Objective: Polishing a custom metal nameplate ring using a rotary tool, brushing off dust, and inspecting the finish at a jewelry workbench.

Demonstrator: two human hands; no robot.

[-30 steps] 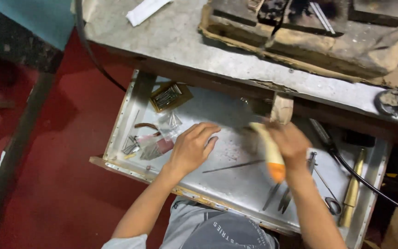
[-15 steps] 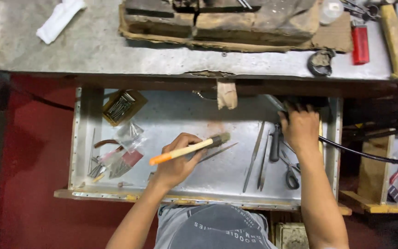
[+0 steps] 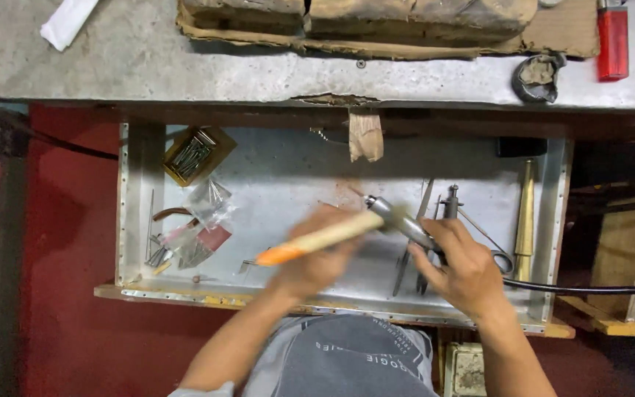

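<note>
Orange at its tip and pale wood along its length, the brush handle (image 3: pixel 317 240) lies across the person's left hand (image 3: pixel 310 268), whose fingers are curled round it in a motion-blurred grip over the middle of the open metal drawer (image 3: pixel 132 220).

Head view: half a second ago that hand held the brush lower and further left in the drawer; now it is raised and the metal ferrule end (image 3: pixel 387 209) points up and to the right, toward the other hand. The right hand (image 3: pixel 461 268), which was reaching into the far right corner by the black cable (image 3: pixel 582 289), has come back toward the centre and is closed over a slim metal tool (image 3: pixel 420 237) among the pliers and scissors (image 3: pixel 479 242); its fingers are wrapped together on the tool, though exactly how much of it they grip is hidden. So both hands now meet near the brush's metal end, which suggests the work has shifted from searching the drawer to handling the brush itself.

Elsewhere in the drawer sit a small box of nails (image 3: pixel 192 154), clear plastic bags (image 3: pixel 203 213) and a brass tapered rod (image 3: pixel 527 213). On the bench above lies a red lighter (image 3: pixel 612 40).
</note>
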